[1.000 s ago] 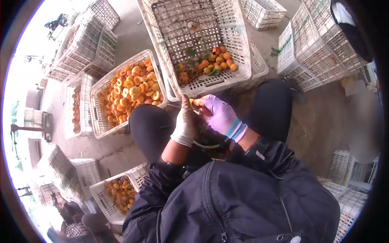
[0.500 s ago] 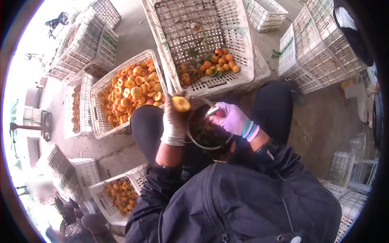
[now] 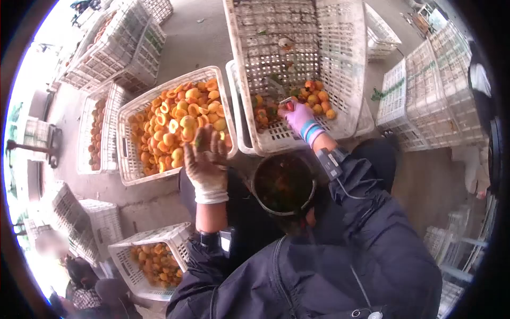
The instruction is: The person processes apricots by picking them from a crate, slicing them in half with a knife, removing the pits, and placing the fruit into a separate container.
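My left hand [image 3: 207, 162], in a stained white glove, is over the near right corner of a white crate [image 3: 123, 143] of halved apricots [image 3: 175, 125]. Its fingers are spread and hold nothing. My right hand [image 3: 297, 116], in a pink glove, is closed around a small tool [image 3: 287, 102] with a red and white handle. It is inside the large tilted crate [image 3: 340, 64], beside whole apricots [image 3: 319, 98] and leaves. Between my knees stands a dark bucket [image 3: 284, 183] with a pale rim; its contents are dark and hard to make out.
Stacked white crates stand at the upper left [image 3: 114, 50] and at the right [image 3: 433, 93]. Another crate [image 3: 127, 266] with apricots lies at the lower left, near a seated person [image 3: 87, 292]. A narrow crate [image 3: 110, 106] adjoins the halved apricots on the left.
The apricot half has left my left hand, which moved left and opened. My right hand moved from over the bucket up into the large crate, still holding the tool. The camera view shifted.
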The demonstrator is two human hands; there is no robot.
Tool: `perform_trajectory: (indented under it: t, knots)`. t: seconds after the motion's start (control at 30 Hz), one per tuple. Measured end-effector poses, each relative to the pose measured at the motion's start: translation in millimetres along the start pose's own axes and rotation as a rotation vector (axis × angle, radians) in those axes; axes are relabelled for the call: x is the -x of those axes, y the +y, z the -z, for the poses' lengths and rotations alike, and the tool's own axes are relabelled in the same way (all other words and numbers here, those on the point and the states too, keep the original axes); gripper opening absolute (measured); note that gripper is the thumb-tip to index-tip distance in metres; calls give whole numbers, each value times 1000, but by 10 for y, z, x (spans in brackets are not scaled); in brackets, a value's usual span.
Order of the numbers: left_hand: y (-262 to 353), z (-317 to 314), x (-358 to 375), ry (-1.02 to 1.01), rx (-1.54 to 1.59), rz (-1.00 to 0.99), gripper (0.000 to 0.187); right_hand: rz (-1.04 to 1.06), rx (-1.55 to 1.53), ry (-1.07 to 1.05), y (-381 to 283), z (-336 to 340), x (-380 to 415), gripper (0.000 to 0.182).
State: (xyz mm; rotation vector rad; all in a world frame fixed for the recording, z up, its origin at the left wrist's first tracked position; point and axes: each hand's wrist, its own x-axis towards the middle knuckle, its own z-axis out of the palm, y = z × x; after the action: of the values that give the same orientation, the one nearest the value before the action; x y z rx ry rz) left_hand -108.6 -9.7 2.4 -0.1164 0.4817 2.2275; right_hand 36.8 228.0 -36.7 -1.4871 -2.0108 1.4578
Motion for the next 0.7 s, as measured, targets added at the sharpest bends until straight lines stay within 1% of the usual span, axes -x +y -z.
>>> perform_trajectory:
  t: [0.03, 0.07, 0.1, 0.13, 0.17, 0.2, 0.23, 0.27, 0.3, 0.37, 0.4, 0.43, 0.5, 0.53, 0.63, 0.67, 0.7]
  knots:
    - [-26, -52, 23, 66, -65, 51, 49, 46, 98, 53, 157, -194, -344, 29]
    - [-64, 14, -11, 26, -97, 92, 47, 74, 37, 17, 418, -384, -732, 35]
    - [-97, 89, -39, -10, -133, 134, 45, -99, -86, -52, 85, -386, -592, 41]
    - [-129, 81, -45, -4, -140, 172, 44, -13, 128, 32, 346, -557, -969, 41]
    - [-161, 51, -49, 1, -146, 215, 42, 24, 110, 65, 304, -631, -1005, 42]
    - [-169, -1, -29, 49, -180, 233, 43, -1, 155, 117, 280, -775, -1110, 42]
    - [-178, -39, -10, 95, -212, 257, 43, -110, -5, 35, 328, -816, -1145, 43]
    - [-188, -25, -18, 38, -245, 242, 43, -64, 66, 68, 340, -931, -1179, 41]
    - [-209, 2, -30, 50, -275, 221, 43, -19, 137, 106, 510, -1022, -1313, 38]
    - [-220, 15, -33, 80, -290, 242, 43, 104, 0, 123, 1369, -1429, -2015, 32]
    - [-234, 15, -41, 56, -307, 222, 45, 133, -12, 112, 1553, -1517, -2146, 32]
    - [-236, 6, -46, 67, -297, 254, 45, 142, -12, 98, 1603, -1549, -2174, 31]
    - [-200, -16, -20, 88, -423, 289, 44, 158, -16, 78, 1686, -1609, -2255, 31]
    - [-224, -38, 0, 86, -469, 245, 42, 175, -24, 67, 1726, -1607, -2302, 31]
    - [-212, -23, 11, 58, -520, 281, 42, 245, -101, 27, 2091, -1604, -2627, 32]
    - [-214, -24, 7, 50, -520, 263, 40, 281, -141, 3, 2248, -1593, -2739, 32]
    - [-223, 12, -9, 47, -521, 261, 40, 99, -149, -29, 1797, -1398, -2365, 34]
